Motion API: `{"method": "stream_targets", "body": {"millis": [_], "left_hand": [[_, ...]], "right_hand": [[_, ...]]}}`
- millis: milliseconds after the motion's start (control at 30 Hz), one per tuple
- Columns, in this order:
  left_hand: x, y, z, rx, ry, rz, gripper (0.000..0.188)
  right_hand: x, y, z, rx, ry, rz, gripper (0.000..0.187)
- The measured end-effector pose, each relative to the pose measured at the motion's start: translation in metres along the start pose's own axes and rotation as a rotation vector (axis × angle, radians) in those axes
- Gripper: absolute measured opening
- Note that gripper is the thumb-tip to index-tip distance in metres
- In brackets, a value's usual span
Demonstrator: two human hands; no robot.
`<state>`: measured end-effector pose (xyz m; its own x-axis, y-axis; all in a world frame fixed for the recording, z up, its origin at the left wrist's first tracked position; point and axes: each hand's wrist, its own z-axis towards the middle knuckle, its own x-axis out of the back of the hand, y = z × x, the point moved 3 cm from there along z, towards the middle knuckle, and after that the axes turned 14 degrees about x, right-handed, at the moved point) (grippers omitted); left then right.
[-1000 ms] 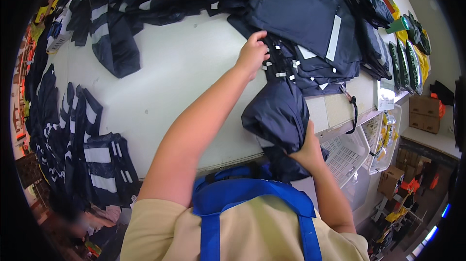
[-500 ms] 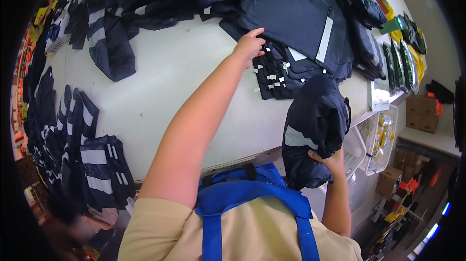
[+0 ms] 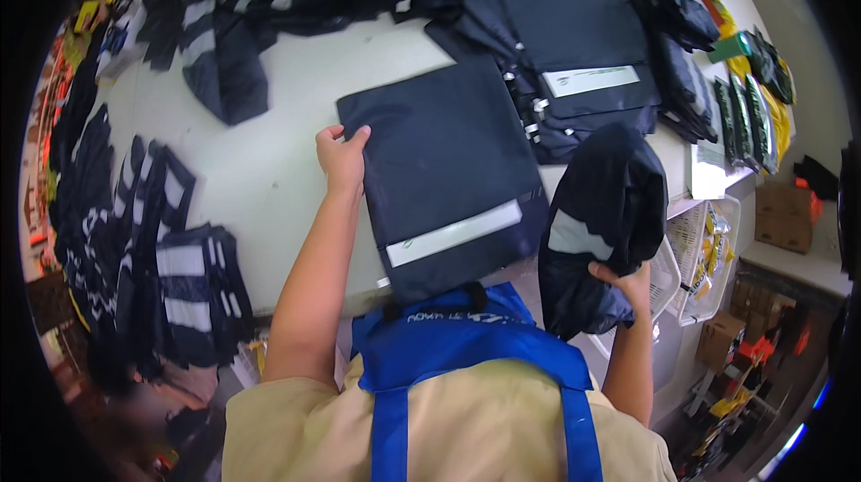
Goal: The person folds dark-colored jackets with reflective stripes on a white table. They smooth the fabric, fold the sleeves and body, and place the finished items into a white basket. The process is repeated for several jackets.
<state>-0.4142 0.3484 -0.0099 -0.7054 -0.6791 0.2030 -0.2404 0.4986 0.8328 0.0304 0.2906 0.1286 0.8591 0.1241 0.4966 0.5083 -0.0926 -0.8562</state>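
Note:
My left hand (image 3: 343, 159) pinches the left edge of a flat navy fabric bag (image 3: 448, 155). The bag has a white printed strip near its lower end and lies over the table's front part, close to my chest. On the right, my right hand (image 3: 628, 288) grips a folded navy garment (image 3: 605, 191) with a pale reflective band, held off the table's edge. Most of my right fingers are hidden behind the bundle. Beyond the bag is a stack of similar flat navy bags (image 3: 574, 16), with small white tags at its left side.
Navy garments with pale bands lie along the table's (image 3: 296, 105) far side, and a folded pile (image 3: 193, 289) rests at front left. At right are more folded garments (image 3: 686, 96), dark packets (image 3: 740, 123) and a green object (image 3: 728, 47). White plastic baskets (image 3: 704, 276) stand below the table edge.
My left hand has drawn one flat navy bag off the stack, back and leftward to the table's front. My right hand still grips the garment, shifted slightly right.

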Motion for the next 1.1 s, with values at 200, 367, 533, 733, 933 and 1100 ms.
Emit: {"method": "stream_targets", "body": {"millis": [200,367,533,733,933,1100], "left_hand": [[0.062,-0.035,-0.109,-0.708,-0.137,0.976,0.064],[0.072,-0.089,-0.148,-0.895,-0.319,1.176,0.055],[0.067,-0.088,-0.136,-1.075,-0.312,1.29,0.044],[0.064,-0.059,-0.125,-0.888,-0.435,1.349,0.04],[0.065,-0.021,-0.135,-1.099,-0.309,0.845,0.043],[0.087,0.001,-0.14,-1.025,-0.419,0.892,0.05]], "right_hand": [[-0.054,0.004,0.021,0.198,-0.187,-0.121,0.099],[-0.086,-0.033,0.023,0.264,-0.268,-0.057,0.097],[-0.09,-0.058,0.022,0.405,-0.27,-0.231,0.094],[-0.099,-0.055,-0.001,0.487,-0.499,-0.55,0.087],[-0.134,-0.057,-0.026,0.831,-0.821,-0.552,0.072],[-0.152,-0.061,-0.009,0.467,-0.702,-0.635,0.08]]}}
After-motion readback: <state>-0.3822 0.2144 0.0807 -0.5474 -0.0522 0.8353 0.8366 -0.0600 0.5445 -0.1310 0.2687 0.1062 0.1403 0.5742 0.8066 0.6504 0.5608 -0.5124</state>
